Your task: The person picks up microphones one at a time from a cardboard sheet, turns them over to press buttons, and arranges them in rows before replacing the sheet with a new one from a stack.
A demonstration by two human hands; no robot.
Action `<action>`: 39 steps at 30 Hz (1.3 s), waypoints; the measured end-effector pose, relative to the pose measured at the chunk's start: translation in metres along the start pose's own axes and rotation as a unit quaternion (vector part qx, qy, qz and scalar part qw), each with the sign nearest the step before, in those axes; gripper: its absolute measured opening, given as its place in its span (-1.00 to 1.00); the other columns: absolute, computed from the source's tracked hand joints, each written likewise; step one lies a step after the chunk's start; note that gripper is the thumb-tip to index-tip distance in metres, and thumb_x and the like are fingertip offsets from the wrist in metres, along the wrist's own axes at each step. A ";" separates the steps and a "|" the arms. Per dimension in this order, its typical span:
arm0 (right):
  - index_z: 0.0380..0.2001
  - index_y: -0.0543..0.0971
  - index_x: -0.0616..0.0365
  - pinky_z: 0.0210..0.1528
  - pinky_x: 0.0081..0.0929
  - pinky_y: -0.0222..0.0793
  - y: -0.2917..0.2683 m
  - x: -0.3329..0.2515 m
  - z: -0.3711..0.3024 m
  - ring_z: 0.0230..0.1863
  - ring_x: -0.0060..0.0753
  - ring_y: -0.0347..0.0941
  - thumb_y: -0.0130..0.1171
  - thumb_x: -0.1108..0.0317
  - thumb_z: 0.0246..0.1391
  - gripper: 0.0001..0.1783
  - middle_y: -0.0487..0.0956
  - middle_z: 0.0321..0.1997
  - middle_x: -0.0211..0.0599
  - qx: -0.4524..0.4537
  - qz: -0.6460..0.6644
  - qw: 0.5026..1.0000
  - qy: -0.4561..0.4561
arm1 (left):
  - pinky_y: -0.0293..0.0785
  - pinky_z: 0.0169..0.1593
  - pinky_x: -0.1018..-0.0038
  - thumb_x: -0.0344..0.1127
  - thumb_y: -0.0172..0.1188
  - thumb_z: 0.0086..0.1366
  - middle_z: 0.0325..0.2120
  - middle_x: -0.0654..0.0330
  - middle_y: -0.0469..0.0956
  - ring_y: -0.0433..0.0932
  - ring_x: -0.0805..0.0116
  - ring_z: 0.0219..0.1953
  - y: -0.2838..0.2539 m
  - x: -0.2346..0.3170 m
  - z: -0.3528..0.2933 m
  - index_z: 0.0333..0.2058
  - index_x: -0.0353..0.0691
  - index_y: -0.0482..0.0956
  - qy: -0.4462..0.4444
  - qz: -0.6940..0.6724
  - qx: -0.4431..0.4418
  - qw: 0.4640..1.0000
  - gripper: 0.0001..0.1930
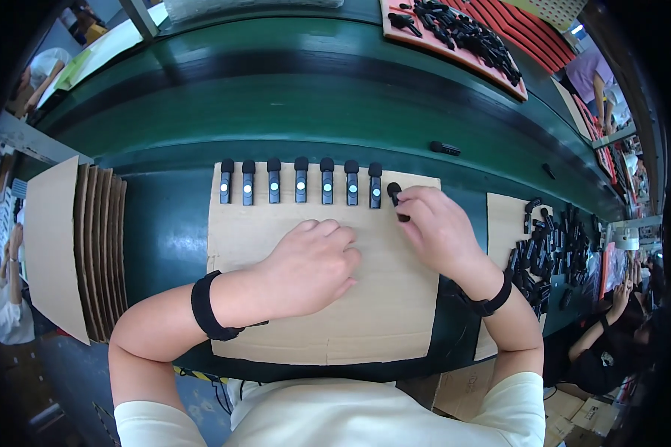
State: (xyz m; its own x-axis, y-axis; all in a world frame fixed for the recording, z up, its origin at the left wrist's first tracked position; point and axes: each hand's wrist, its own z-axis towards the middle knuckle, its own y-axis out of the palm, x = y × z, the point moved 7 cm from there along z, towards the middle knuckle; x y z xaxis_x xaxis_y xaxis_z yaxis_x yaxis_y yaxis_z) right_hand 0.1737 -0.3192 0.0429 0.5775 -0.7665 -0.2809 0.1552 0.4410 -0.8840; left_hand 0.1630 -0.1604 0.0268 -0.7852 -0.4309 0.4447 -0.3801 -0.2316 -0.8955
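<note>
A small black clip-on microphone (394, 191) with a foam tip is pinched between the thumb and fingers of my right hand (440, 227), over the upper right part of a cardboard sheet (328, 328). To its left, several similar microphones (301, 179) lie in a row along the sheet's far edge, foam ends away from me, each with a pale round spot. Over the sheet's middle is my left hand (309, 268), its fingers curled closed. Whatever is inside them, if anything, is hidden. Black bands circle both wrists.
Folded cardboard pieces (52, 246) stand at the left. On the right, a heap of black microphones (544, 249) covers another cardboard sheet (499, 216). Loose microphones (445, 148) lie on the green belt (276, 89). Beyond it sits a loaded pink tray (395, 45). Other people work at both sides.
</note>
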 end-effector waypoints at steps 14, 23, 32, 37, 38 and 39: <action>-0.26 0.56 0.16 -0.17 -0.31 0.47 0.010 0.011 0.009 -0.15 -0.12 0.50 0.33 0.53 -0.19 -0.67 0.50 -0.10 -0.20 -0.032 -0.042 0.998 0.023 | 0.33 0.05 0.27 -0.23 0.36 0.07 -0.07 0.10 0.49 0.42 0.15 0.00 0.007 -0.002 -0.001 -0.26 -0.23 0.60 0.005 0.003 -0.012 1.000 -0.71; -0.18 0.54 0.19 -0.10 -0.34 0.46 -0.006 0.046 0.023 -0.11 -0.11 0.49 0.31 0.49 -0.06 -0.69 0.49 -0.08 -0.17 -0.024 0.009 0.998 0.064 | 0.31 0.08 0.28 -0.23 0.36 0.07 -0.06 0.09 0.49 0.41 0.13 0.03 0.006 -0.003 -0.001 -0.25 -0.23 0.59 -0.005 0.003 -0.022 1.000 -0.71; -0.18 0.57 0.22 -0.06 -0.35 0.45 0.016 0.165 0.038 -0.13 -0.19 0.49 0.28 0.41 0.04 -0.74 0.51 -0.10 -0.17 -0.058 -0.021 0.978 0.199 | 0.30 0.09 0.28 -0.23 0.36 0.09 -0.07 0.08 0.49 0.41 0.14 0.04 0.007 -0.002 0.000 -0.25 -0.24 0.59 -0.006 -0.002 -0.016 1.000 -0.71; -0.24 0.59 0.26 -0.19 -0.48 0.44 0.009 0.152 0.038 -0.31 -0.36 0.48 0.28 0.43 0.03 -0.79 0.56 -0.29 -0.22 -0.076 0.105 0.944 0.304 | 0.36 0.06 0.26 -0.31 0.34 0.12 -0.10 0.07 0.50 0.46 0.12 -0.03 -0.013 -0.005 -0.001 -0.23 -0.27 0.57 0.001 -0.083 0.048 0.995 -0.74; -0.24 0.59 0.26 -0.19 -0.48 0.44 0.005 0.139 0.037 -0.31 -0.36 0.48 0.28 0.43 0.03 -0.79 0.56 -0.29 -0.22 -0.077 0.106 0.944 0.303 | 0.38 0.04 0.27 -0.34 0.33 0.14 -0.11 0.08 0.51 0.48 0.15 -0.05 -0.022 -0.008 -0.002 -0.22 -0.28 0.57 0.001 -0.121 0.076 0.990 -0.75; -0.24 0.59 0.27 -0.20 -0.56 0.40 -0.005 0.117 0.040 -0.33 -0.44 0.46 0.27 0.48 0.02 -0.80 0.54 -0.35 -0.28 -0.038 0.126 0.961 0.245 | 0.40 0.03 0.29 -0.37 0.32 0.15 -0.12 0.10 0.51 0.50 0.18 -0.07 -0.029 -0.011 -0.002 -0.21 -0.28 0.56 0.001 -0.158 0.103 0.982 -0.77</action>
State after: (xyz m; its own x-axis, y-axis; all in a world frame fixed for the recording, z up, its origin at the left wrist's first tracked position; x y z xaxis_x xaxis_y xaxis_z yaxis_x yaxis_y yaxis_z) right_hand 0.2724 -0.3925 0.0290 0.1400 -0.7759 -0.6151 -0.0096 0.6201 -0.7844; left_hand 0.1816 -0.1473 0.0475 -0.6458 -0.3071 0.6990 -0.4980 -0.5245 -0.6905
